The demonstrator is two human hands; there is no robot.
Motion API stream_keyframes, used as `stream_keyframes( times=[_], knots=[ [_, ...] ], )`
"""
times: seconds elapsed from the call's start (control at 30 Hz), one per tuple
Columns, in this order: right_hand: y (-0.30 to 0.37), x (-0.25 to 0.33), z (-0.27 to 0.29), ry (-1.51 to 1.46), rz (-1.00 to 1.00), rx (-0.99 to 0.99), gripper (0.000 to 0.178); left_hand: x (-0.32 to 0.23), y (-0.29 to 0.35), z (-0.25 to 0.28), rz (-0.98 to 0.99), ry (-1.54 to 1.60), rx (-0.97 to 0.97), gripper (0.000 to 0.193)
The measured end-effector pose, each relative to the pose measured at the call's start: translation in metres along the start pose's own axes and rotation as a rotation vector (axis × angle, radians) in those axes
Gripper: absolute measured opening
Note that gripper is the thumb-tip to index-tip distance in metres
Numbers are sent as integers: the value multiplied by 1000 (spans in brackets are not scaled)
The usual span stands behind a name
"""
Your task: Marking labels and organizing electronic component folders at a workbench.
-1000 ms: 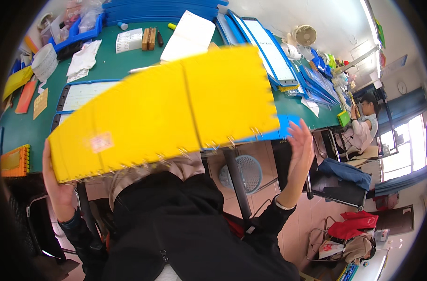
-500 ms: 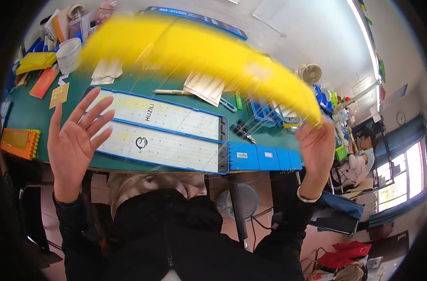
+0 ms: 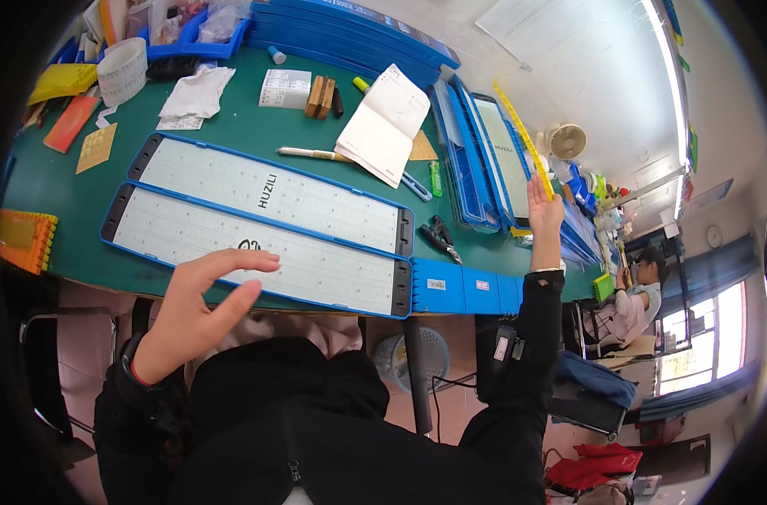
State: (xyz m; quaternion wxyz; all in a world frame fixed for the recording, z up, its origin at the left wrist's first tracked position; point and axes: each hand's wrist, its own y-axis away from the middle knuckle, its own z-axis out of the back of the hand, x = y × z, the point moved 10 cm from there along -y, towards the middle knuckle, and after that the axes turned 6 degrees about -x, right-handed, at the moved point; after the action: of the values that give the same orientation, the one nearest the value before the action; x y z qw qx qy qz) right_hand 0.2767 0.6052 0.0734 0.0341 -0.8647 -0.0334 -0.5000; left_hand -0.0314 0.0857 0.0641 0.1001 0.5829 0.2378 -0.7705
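My left hand (image 3: 207, 305) hovers over the near edge of a blue case (image 3: 190, 217) lying unfolded, with two long white panels and black ends. Its fingers are apart and nothing is in them. Stretched out to the right, my right hand (image 3: 545, 209) has the near end of a long yellow strip (image 3: 518, 118) between thumb and straight fingers. Seen edge-on, the strip stands beside several upright blue cases (image 3: 472, 168); one shows a white panel. The thumb is mostly hidden.
Black-handled pliers (image 3: 439, 238), a white booklet (image 3: 388, 122) and a pen (image 3: 312, 154) lie behind the unfolded case. Flat blue boxes (image 3: 341, 46) are stacked at the back. An orange toothed piece (image 3: 26, 242) sits far left. Another person (image 3: 636, 307) sits at the right.
The yellow strip swept from across the far side of the table to the right with my right hand. My left hand moved right and lower, over the unfolded case.
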Motion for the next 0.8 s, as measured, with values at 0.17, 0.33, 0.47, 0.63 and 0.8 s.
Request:
stream_keyframes(
  times=[0.17, 0.33, 0.47, 0.63, 0.8],
  knots=[
    [-9, -33, 16, 142, -112, -52, 41, 11, -2, -25, -171, -324, 61, 29],
    [-9, -3, 27, 146, -25, -25, 40, 20, -6, -51, -373, -502, 209, 28],
    [41, 61, -23, 263, 208, 65, 40, 25, -2, -53, -446, -519, 210, 27],
    [69, 115, -84, 178, 323, 144, 38, 24, 2, -60, -537, -636, 183, 26],
    [21, 108, -171, 124, 141, 426, 35, 21, 1, -69, -575, -690, 187, 28]
  ],
)
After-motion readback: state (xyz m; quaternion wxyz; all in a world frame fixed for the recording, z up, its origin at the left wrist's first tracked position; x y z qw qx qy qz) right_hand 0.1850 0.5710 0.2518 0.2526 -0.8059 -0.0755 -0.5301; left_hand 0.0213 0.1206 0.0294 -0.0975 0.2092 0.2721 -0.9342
